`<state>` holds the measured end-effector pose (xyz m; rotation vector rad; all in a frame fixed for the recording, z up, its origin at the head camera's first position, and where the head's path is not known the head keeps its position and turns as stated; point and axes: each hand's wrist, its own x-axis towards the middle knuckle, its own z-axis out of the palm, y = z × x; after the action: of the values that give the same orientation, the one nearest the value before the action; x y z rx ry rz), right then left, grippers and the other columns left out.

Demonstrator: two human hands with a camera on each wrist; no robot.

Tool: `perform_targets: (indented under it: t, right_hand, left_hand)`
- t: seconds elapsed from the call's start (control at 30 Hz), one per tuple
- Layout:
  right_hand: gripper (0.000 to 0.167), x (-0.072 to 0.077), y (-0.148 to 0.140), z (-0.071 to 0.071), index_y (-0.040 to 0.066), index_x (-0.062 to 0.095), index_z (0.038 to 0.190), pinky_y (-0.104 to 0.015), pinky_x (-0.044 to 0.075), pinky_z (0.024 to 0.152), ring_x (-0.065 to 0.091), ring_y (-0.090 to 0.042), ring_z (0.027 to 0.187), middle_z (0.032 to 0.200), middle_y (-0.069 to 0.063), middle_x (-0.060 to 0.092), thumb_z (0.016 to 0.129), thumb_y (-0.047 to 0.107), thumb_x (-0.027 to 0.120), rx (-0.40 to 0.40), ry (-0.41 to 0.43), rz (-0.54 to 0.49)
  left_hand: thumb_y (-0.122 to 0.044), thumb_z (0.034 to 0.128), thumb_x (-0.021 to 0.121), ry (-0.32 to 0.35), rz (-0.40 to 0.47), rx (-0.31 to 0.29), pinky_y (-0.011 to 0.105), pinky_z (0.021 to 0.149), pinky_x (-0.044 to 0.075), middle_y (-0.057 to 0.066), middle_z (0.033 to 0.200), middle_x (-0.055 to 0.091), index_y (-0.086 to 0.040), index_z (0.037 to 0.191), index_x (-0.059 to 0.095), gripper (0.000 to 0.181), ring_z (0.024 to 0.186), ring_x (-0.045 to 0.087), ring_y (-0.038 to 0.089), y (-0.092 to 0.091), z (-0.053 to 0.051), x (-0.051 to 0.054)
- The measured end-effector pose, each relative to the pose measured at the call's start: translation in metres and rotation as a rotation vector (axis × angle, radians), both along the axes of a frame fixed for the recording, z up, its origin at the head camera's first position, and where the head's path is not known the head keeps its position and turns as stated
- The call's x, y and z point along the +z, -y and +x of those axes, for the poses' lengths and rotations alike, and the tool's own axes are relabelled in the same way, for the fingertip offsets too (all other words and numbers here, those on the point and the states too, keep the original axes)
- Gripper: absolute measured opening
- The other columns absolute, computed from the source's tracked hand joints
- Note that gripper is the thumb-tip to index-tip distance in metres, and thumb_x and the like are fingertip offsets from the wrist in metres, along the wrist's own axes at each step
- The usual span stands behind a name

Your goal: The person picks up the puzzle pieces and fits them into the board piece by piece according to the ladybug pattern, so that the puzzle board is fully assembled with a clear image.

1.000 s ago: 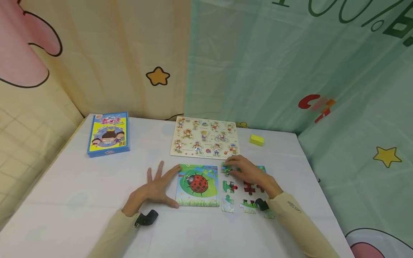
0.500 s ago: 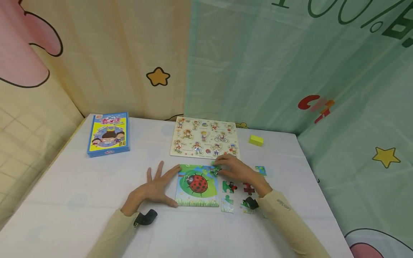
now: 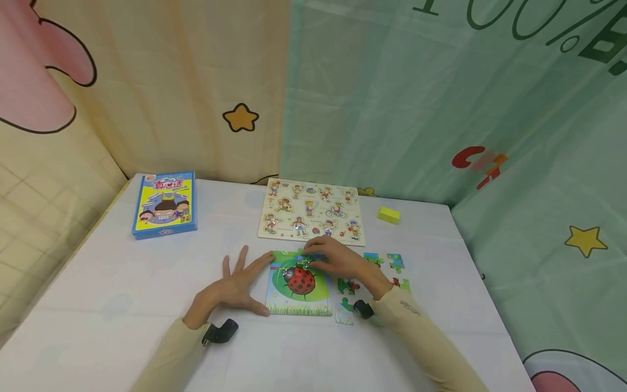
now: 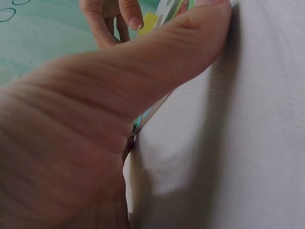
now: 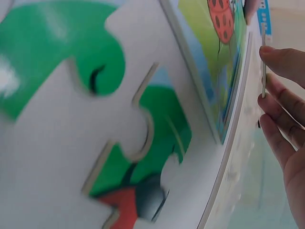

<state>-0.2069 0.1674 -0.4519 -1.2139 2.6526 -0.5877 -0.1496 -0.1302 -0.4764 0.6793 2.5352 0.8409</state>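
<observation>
A square board (image 3: 294,304) with a ladybug picture lies on the white table. My left hand (image 3: 240,291) is spread at its left side, with thumb and index finger touching the corners. Between the thumb and fingers of my right hand (image 3: 340,260) is a thin jigsaw piece (image 5: 264,71), seen edge-on in the right wrist view. That hand is over the upper part of the board and hides some of it. Several loose jigsaw pieces (image 3: 345,314) lie right of the board, partly covered by the right forearm. A green and red piece (image 5: 157,129) shows close up in the right wrist view.
Behind the ladybug board lies a pale board (image 3: 313,212) with cartoon figures. A yellow block (image 3: 388,214) sits at the back right of the table. At the back left is a blue and yellow box (image 3: 165,204). Printed curtains rise behind the table.
My right hand has lifted the jigsaw piece from the top left of the loose pieces and carried it left over the ladybug board. The left hand stays in place.
</observation>
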Motion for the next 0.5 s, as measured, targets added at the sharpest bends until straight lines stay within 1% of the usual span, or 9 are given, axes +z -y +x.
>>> perform_targets:
  t: [0.13,0.33,0.5]
  right_hand:
    - [0.033,0.0,0.014,0.001,0.01,0.068,0.128,-0.04,0.046,0.109,0.054,-0.023,0.127,0.134,-0.005,0.061,0.096,0.021,0.068,0.002,0.009,0.012]
    - [0.036,-0.002,0.032,0.005,0.012,0.067,0.131,-0.038,0.043,0.112,0.051,-0.021,0.131,0.139,-0.003,0.058,0.098,0.025,0.067,-0.028,0.067,0.065]
    - [0.035,-0.002,0.04,0.006,0.013,0.067,0.13,-0.037,0.043,0.112,0.052,-0.02,0.131,0.138,-0.002,0.059,0.098,0.027,0.066,-0.026,0.056,0.089]
  left_hand:
    - [-0.052,0.0642,0.091,-0.002,-0.004,-0.004,0.079,0.104,-0.02,0.011,0.169,0.012,-0.015,0.16,0.02,0.125,0.146,-0.02,0.057,0.0,0.0,0.0]
    - [-0.052,0.0644,0.091,-0.007,0.004,-0.008,0.08,0.104,-0.019,0.012,0.169,0.013,-0.014,0.16,0.021,0.124,0.146,-0.019,0.057,0.001,0.0,0.0]
    - [-0.051,0.0642,0.091,-0.007,0.008,-0.008,0.08,0.104,-0.019,0.012,0.169,0.014,-0.014,0.16,0.021,0.124,0.146,-0.019,0.057,0.001,0.0,-0.001]
